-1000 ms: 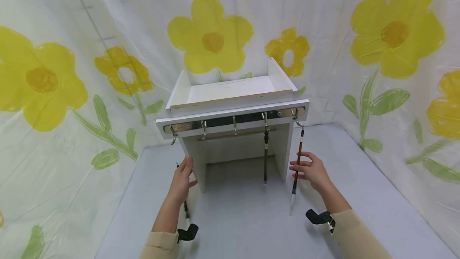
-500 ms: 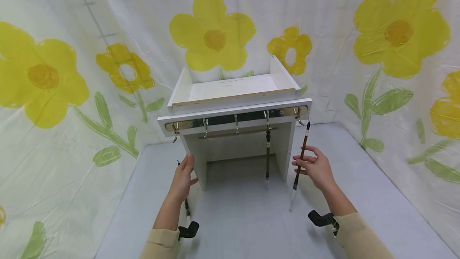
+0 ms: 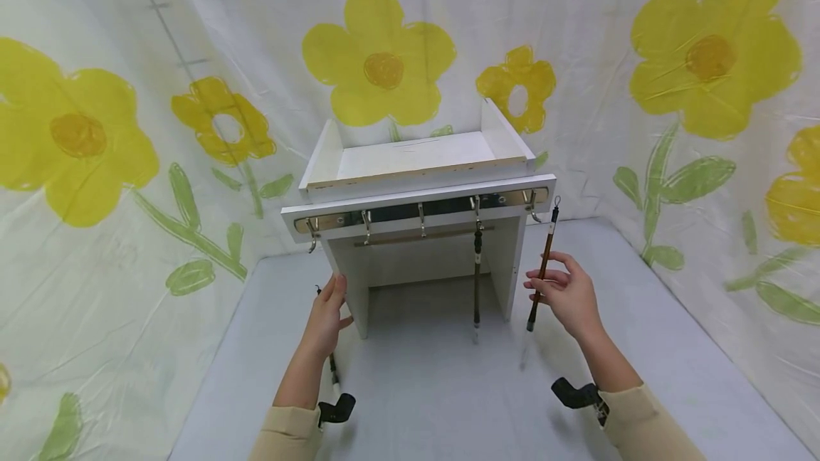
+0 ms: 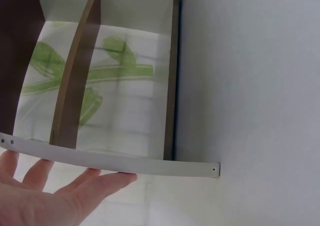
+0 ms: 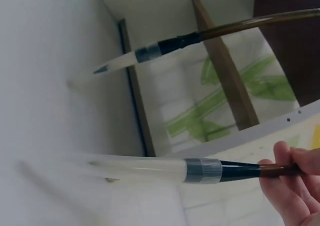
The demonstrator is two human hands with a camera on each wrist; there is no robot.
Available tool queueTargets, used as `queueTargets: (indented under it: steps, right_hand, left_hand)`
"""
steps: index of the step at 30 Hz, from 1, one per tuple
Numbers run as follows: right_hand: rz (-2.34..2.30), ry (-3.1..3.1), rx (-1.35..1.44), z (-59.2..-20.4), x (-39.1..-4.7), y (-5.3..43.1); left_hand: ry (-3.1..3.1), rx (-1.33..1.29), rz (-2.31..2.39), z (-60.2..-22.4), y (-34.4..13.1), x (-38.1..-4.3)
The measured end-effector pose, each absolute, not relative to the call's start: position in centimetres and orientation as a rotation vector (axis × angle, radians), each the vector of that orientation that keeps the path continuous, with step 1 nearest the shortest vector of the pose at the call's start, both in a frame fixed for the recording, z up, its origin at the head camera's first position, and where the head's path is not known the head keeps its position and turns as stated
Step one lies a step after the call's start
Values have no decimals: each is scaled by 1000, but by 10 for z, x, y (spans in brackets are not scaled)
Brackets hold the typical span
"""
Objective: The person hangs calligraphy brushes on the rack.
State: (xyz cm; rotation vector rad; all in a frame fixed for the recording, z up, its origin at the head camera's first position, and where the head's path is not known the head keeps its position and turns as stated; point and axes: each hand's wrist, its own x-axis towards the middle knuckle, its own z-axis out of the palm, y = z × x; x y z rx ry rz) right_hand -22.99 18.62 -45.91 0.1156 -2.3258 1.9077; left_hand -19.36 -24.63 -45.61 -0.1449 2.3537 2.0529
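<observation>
In the head view my right hand (image 3: 566,297) pinches the brown handle of a writing brush (image 3: 549,240), held nearly upright with its hanging loop beside the rightmost hook (image 3: 532,206) and apart from it. The right wrist view shows that brush's pale tip (image 5: 145,168) pointing left. A second writing brush (image 3: 477,279) hangs from the neighbouring hook, tip down. My left hand (image 3: 324,319) rests with extended fingers against the left side panel of a white shelf (image 3: 349,283); in the left wrist view the fingers (image 4: 95,183) touch the panel's edge.
A metal hook rail (image 3: 393,213) runs along the shelf's front, with several hooks. A third brush (image 3: 333,368) lies on the table (image 3: 423,404), partly behind my left forearm. An open tray-like top (image 3: 416,155) sits above. The flower-painted sheet (image 3: 576,55) stands behind.
My right hand has moved up and to the right with the brush. Its loop has come off the rightmost hook and now stands beside it. The left hand stays on the panel.
</observation>
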Motion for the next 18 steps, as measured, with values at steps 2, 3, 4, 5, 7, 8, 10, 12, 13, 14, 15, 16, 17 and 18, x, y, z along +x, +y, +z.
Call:
queueTargets:
  steps: [2,3,4,5,7,8,10,12,13,14,15,16,17,18]
  right_hand:
    - [1862,-2326,137,-458,-227,186]
    - [1842,-2324,144,-457,-226,185]
    - [1831,-2318,152,-456,-225,185]
    - [1822,-2310,159,-456,-224,184]
    - [1813,-2292,172,-455,-222,184]
    - [1809,-2283,176,-454,-221,183]
    - [1806,-2268,181,-452,-219,182]
    - [1792,-2262,188,-450,-217,182]
    - [1789,-2256,193,-448,-215,181]
    - [1791,-2251,196,-446,-213,181]
    - [1793,-2244,199,-444,-212,181]
    - [1796,-2236,203,-442,-210,180]
    - [1796,-2232,207,-440,-208,180]
    - [1795,-2227,211,-438,-206,180]
  left_hand:
    - [2348,-148,2058,-456,-246,-194]
    - [2345,-149,2060,-456,-246,-194]
    - [2343,-151,2061,-456,-247,-194]
    - [2343,-151,2059,-456,-247,-194]
    - [2341,-155,2056,-456,-248,-194]
    - [2340,-156,2055,-456,-248,-194]
    - [2340,-158,2052,-457,-248,-194]
    - [2338,-159,2051,-457,-248,-194]
    - [2339,-159,2051,-457,-248,-194]
    - [2337,-157,2052,-456,-248,-194]
    - [2336,-154,2053,-456,-248,-194]
    - [2334,-150,2054,-456,-248,-194]
    - [2333,-146,2056,-456,-248,-194]
    - [2332,-143,2058,-456,-248,-194]
